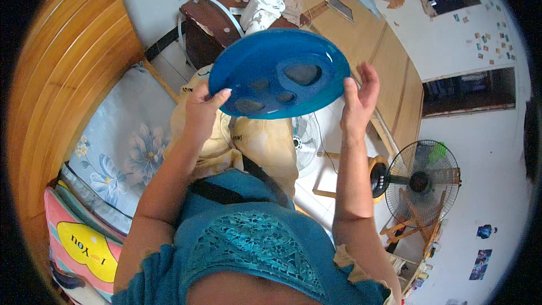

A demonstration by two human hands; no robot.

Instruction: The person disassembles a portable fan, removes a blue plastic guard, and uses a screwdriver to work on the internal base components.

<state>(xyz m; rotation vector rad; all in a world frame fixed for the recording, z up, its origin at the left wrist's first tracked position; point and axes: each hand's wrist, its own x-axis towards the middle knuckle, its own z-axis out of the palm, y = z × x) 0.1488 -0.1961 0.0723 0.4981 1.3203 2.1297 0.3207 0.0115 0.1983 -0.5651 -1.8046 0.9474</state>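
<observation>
A blue, shallow, round plastic dish (248, 62) is held out in front of my chest. Several dark grey rounded patches show in it, one larger than the others; whether they are openings or pieces lying there I cannot tell. My left hand (204, 104) is closed on the dish's left rim, thumb on top and the other fingers partly hidden beneath. At the right rim, my right hand (359, 99) has its thumb against the edge, while its fingers are spread upward, apart from the dish.
A dark brown table (203, 22) bears a white patterned bag (263, 8). A standing fan (420, 182) is on the right, and another fan (305, 141) stands below the dish. To the left is a wooden bench (73, 68) with a floral cushion (121, 147).
</observation>
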